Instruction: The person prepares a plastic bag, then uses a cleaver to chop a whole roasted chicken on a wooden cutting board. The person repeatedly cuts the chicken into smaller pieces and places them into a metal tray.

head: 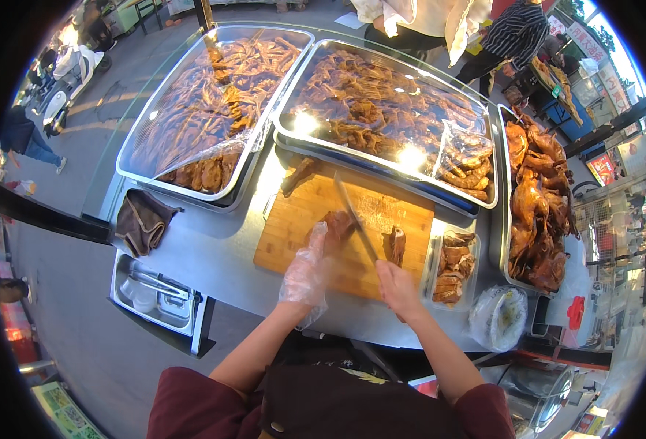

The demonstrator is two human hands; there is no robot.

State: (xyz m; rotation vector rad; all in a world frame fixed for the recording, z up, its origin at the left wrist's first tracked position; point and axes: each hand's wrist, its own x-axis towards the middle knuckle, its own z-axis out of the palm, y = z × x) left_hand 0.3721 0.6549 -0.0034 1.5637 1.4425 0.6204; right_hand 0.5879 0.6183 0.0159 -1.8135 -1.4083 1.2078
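Note:
On the wooden cutting board (290, 214) lies a brown piece of cooked meat (338, 226). My left hand (305, 274), in a clear plastic glove, grips its near left side. My right hand (397, 288) is bare and closed round the handle of a knife (356, 217). The blade points away from me and lies along the meat's right edge; whether it touches the meat I cannot tell. A smaller cut piece of meat (397, 245) sits right of the blade. Beside the board, a clear plastic container (476, 274) holds cut meat pieces.
At the board's far left corner lies a dark brown stick-like object (299, 176). Film-covered metal trays (213, 196) (383, 159) of meat stand behind. Whole roasted poultry (537, 197) fills a right-hand tray. A folded brown cloth (146, 219) and a bag-lined bowl (499, 318) flank the board.

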